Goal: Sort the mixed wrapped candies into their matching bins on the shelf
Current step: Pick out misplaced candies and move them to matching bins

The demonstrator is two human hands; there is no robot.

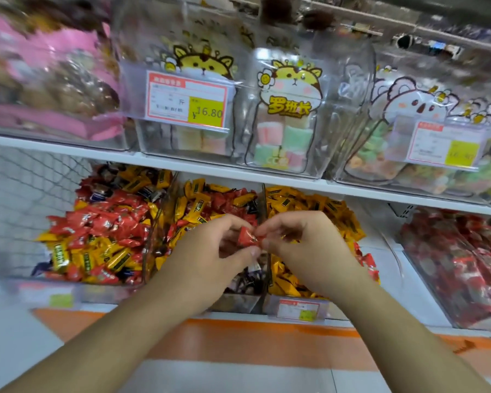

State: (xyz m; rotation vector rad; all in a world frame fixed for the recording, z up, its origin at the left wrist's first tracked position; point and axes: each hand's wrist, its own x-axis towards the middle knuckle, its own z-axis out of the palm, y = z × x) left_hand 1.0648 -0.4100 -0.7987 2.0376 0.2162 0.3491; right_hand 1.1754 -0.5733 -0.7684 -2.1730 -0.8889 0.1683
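Above candy bins [295,307], both hands pinch a crinkled red candy [247,236].

Motion blur smears the pink packets [48,80] at upper left, so no printing on them can be read. The top shelf [408,26] is a dark streak, its goods unrecognisable. The small lines on the price label [186,100] are illegible (only the number 16.80 is clear), and the price on the right label [440,143] is too soft to read. The left hand [210,251] and right hand [298,245] hide the front of the middle bin [238,303]. The red-candy bin [459,268] is cut off by the right edge. Both forearms run out of the bottom edge.
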